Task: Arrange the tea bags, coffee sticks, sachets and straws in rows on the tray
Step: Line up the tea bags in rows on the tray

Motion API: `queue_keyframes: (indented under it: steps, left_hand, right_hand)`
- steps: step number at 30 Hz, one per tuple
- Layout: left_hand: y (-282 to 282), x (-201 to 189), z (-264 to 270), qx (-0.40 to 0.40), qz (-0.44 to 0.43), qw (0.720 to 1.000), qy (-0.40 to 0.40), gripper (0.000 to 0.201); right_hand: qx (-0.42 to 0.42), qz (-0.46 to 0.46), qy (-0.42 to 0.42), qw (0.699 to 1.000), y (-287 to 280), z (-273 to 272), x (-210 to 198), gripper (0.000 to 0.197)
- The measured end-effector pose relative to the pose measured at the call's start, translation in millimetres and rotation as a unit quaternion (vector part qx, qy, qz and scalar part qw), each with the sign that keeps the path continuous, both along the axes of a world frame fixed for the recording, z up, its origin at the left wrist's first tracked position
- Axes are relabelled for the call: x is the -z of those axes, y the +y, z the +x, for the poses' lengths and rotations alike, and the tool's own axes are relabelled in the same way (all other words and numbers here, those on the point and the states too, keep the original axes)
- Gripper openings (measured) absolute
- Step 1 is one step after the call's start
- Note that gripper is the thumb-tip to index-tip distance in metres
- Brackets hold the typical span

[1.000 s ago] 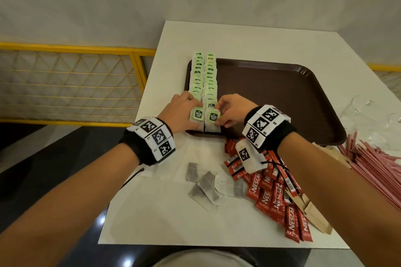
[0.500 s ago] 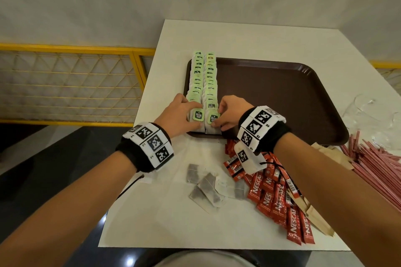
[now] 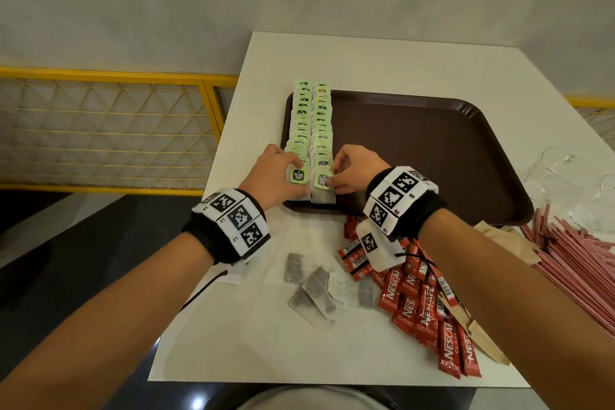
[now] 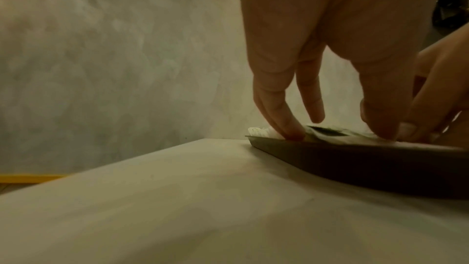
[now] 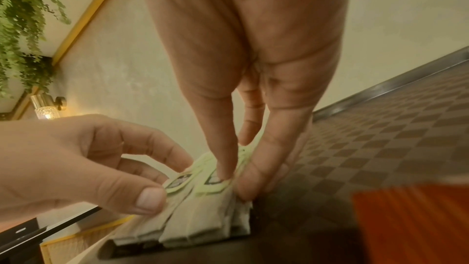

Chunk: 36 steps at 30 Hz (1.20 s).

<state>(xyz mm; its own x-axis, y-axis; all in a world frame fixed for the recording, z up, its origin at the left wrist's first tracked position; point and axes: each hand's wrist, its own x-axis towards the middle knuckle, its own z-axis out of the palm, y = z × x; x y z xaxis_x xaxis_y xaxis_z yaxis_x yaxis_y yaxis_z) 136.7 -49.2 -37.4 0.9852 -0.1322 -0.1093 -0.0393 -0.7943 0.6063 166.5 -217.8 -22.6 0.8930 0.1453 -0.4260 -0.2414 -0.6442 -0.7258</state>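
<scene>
A brown tray [image 3: 416, 156] lies on the white table [image 3: 399, 63]. Two rows of green-tagged tea bags [image 3: 311, 123] run along its left side. My left hand [image 3: 301, 178] pinches the nearest tea bag of the left row [image 3: 297, 175] between thumb and fingers. My right hand [image 3: 332, 185] pinches the nearest bag of the right row [image 3: 321, 196] at its tag. The right wrist view shows both hands, right [image 5: 234, 183] and left [image 5: 167, 180], on the overlapping bags [image 5: 198, 218]. In the left wrist view my left hand [image 4: 335, 127] presses down at the tray's rim [image 4: 355, 160].
Several loose grey tea bags [image 3: 316, 289] lie on the table in front of the tray. Red coffee sticks [image 3: 422, 303] are heaped to their right, with brown sachets [image 3: 506, 240] and pink straws [image 3: 582, 260] beyond. Clear plastic wrap [image 3: 565, 183] sits right of the tray. A yellow railing [image 3: 109, 130] stands left.
Both hands stay on the nearest tea bags of the two rows and have hardly moved. The right fingers now cover part of the right bag's tag.
</scene>
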Motion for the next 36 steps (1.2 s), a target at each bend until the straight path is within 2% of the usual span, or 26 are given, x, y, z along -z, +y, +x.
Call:
queue_keyframes:
  steps: [4,10,13,19,23,25,28,31,33,36]
  left_hand:
    - [1.3,-0.7,-1.0,-0.005,-0.018,1.000,0.001,0.054]
    - [1.4,-3.7,-1.3,0.011,0.010,1.000,0.013,0.060]
    - [2.0,-4.4,-2.9,0.016,0.014,1.000,0.012,0.062]
    - [1.1,-6.0,-4.9,0.033,0.040,0.999,0.012,0.063]
    - [0.4,-13.5,-11.0,0.033,0.017,0.999,-0.010,0.056]
    - [-0.2,-21.6,-17.9,0.064,0.022,0.997,-0.022,0.047]
    - [-1.8,-32.3,-34.7,0.176,0.023,0.984,0.007,0.031]
    - [-4.9,-29.8,-53.5,0.275,0.054,0.954,0.109,0.031]
    - [-5.6,-24.0,-59.9,0.303,0.096,0.939,0.132,0.038]
    - [-6.9,-21.1,-65.7,0.313,0.116,0.934,0.128,0.046]
  right_hand:
    - [-0.007,-0.013,-0.010,1.000,-4.4,1.9,1.9,0.026]
    - [-0.022,-0.003,-0.027,0.999,-2.8,2.2,2.5,0.026]
    - [-0.032,-0.026,-0.032,0.999,-5.3,3.2,2.1,0.028]
    - [-0.037,-0.058,-0.039,0.997,-5.1,5.2,1.7,0.034]
    - [-0.038,-0.029,-0.051,0.998,-8.1,6.5,-7.4,0.032]
    - [-0.047,-0.012,-0.062,0.997,-12.0,5.8,-17.9,0.031]
    - [-0.068,0.013,-0.084,0.994,-18.4,-3.5,-38.8,0.026]
    - [-0.135,0.015,-0.084,0.987,-20.5,-27.7,-55.9,0.021]
    - [-0.221,-0.045,-0.069,0.972,-19.2,-48.7,-61.0,0.022]
    - [-0.332,-0.163,-0.030,0.929,-15.7,-77.7,-55.9,0.024]
